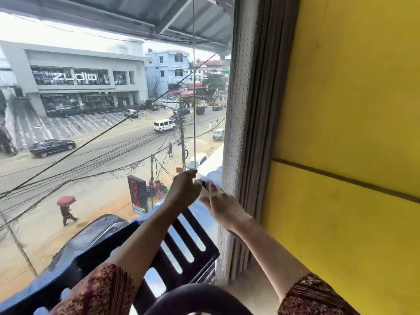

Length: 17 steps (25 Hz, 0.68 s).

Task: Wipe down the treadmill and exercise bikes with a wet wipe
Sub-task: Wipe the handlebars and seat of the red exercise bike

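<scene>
No wet wipe can be made out. A small dark object (203, 183), too blurred to name, sits between the two hands up at the clear window glass (95, 169). The left hand (183, 190) has its fingers (190, 172) curled with the tips bunched beside it. The right hand (223, 206) is smeared, so I cannot tell whether either hand clamps anything. The only possible machine part, a black rounded rim (195, 292), lies well below and back toward the body, between both forearms and beyond a dark slatted plastic chair back (212, 253). Neither hand looks nearer to it, and either would have to draw back and down.
</scene>
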{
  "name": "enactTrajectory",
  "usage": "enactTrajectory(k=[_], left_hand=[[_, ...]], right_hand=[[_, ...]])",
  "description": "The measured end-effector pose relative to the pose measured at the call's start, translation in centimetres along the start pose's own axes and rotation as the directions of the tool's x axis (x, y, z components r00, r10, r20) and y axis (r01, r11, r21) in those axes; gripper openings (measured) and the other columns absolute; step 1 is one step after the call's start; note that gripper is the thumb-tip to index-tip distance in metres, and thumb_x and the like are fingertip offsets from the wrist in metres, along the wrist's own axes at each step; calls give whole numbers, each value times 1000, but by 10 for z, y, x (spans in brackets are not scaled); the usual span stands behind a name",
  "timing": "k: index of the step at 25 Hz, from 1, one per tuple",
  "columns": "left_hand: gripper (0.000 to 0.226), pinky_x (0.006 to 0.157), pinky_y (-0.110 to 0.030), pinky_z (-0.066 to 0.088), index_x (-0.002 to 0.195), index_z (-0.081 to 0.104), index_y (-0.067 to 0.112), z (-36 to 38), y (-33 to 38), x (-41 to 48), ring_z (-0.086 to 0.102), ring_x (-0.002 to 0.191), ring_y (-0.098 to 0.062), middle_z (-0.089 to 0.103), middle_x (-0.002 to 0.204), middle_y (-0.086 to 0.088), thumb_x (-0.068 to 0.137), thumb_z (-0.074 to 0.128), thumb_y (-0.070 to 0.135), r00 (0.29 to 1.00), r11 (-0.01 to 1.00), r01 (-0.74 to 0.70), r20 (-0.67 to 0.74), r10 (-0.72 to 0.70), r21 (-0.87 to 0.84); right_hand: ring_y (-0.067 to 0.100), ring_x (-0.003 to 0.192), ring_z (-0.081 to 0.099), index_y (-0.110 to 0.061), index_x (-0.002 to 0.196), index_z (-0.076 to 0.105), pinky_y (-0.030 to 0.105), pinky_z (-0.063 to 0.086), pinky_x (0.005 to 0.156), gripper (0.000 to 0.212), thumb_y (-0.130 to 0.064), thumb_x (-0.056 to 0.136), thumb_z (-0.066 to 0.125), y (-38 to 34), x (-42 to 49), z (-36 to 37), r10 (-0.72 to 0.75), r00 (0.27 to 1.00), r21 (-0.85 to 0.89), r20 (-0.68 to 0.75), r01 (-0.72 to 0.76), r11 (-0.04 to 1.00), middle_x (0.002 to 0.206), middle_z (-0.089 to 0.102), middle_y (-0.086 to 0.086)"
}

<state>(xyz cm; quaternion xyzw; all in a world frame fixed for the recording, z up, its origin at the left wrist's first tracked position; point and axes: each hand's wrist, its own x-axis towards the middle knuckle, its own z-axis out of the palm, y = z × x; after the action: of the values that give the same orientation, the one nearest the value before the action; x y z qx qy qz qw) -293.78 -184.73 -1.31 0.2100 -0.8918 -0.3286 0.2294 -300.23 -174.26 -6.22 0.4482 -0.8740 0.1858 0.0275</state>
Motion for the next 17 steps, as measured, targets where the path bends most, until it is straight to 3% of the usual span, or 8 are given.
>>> enactTrajectory(k=[2,5,6,8,11,13,15,17], left_hand=[[40,96,-29,37,137,46,5,8,0,-6,48,124,-28,50,137,-15,97,46,13,992,969,-121,54,112,215],[37,75,-26,40,133,43,5,15,-4,-13,58,107,-27,55,119,-7,98,43,15,958,821,-286,137,251,494],[35,69,-24,37,132,41,5,15,-6,-14,59,103,-25,54,113,-4,99,40,15,948,777,-318,160,276,543],[35,67,-22,36,133,39,5,18,-11,-12,60,103,-26,53,116,-5,99,38,14,945,764,-327,179,274,557],[40,94,-38,44,137,42,8,21,-19,-7,51,118,-31,49,135,-12,98,38,15,968,808,-245,183,173,536],[40,94,-41,46,136,44,10,20,-22,-7,54,113,-31,53,131,-12,97,39,14,967,797,-253,180,183,549],[44,82,-32,49,140,38,9,19,-21,-9,59,106,-28,54,127,-8,95,42,9,952,784,-306,181,247,540],[49,67,-22,41,143,32,8,18,-20,-10,61,101,-25,54,126,-4,95,42,8,939,739,-338,158,305,582]], right_hand=[[32,111,55,-8,149,10,41,45,94,57,-27,102,36,23,-28,-5,26,985,25,170,-30,999,139,42,17],[13,96,59,-20,127,48,31,42,94,30,-25,103,32,47,-48,-39,55,927,100,372,-99,990,127,53,3],[8,84,57,-26,117,55,31,44,89,26,-26,103,33,48,-43,-50,89,935,157,343,-150,976,117,55,0],[11,79,54,-19,122,56,28,46,74,29,-28,103,36,44,-15,-57,137,979,371,151,-185,910,107,59,4],[12,90,51,-18,115,59,27,41,79,32,-33,103,34,16,18,-40,-42,991,634,125,-47,772,97,57,3],[10,87,53,-18,113,60,27,38,79,33,-33,103,33,10,16,-19,-74,992,608,99,-1,794,98,63,2],[7,76,54,-14,104,56,29,39,77,30,-31,104,31,26,-6,-12,-45,994,510,95,-10,860,87,62,-4],[5,73,53,-9,96,50,33,42,79,30,-31,104,31,54,-34,-16,-35,963,393,266,-76,916,83,56,-10]])
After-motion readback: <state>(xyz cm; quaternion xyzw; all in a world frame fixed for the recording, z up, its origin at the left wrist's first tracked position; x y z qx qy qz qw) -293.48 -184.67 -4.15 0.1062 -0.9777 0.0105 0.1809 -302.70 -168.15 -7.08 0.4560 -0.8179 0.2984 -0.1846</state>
